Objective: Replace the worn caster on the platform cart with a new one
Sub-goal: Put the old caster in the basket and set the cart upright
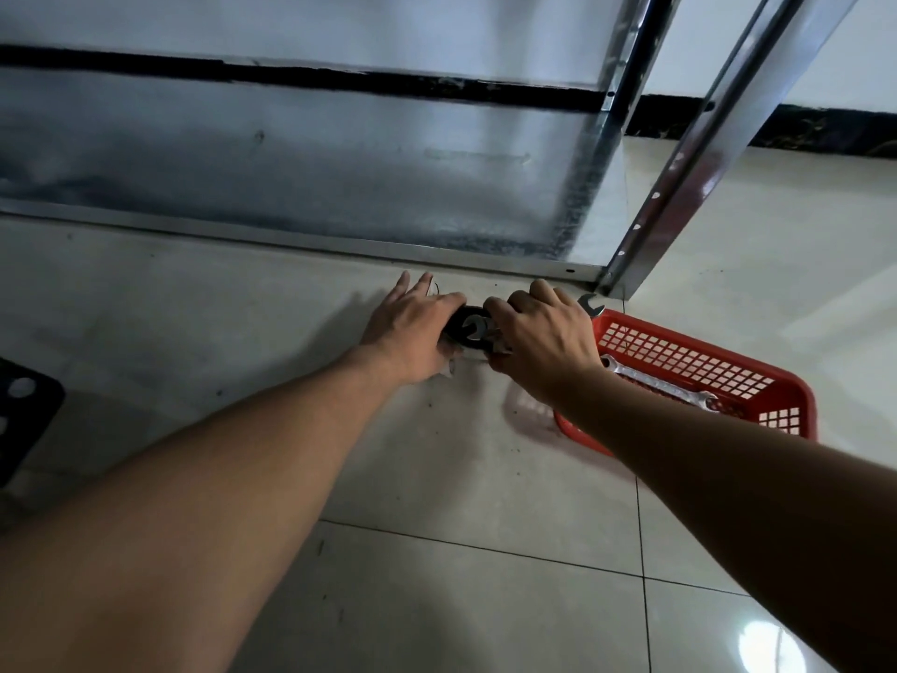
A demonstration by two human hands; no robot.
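Observation:
A black caster (467, 328) lies on the tiled floor just in front of the cart's lower edge. My left hand (412, 327) rests on its left side, thumb over the wheel and fingers stretched toward the cart. My right hand (543, 340) is closed around a silver wrench (593, 304). One open jaw of the wrench sits at the middle of the caster; the other jaw sticks out past my knuckles. The metal platform cart (340, 177) stands tipped on its side, its sheet surface facing me. The caster's mounting plate is mostly hidden under my hands.
A red plastic basket (776, 381) sits on the floor right of my right hand, with another silver wrench (665, 387) inside. The cart's angled metal frame rail (689, 153) rises at the right. A black perforated object (24, 405) lies at the left edge.

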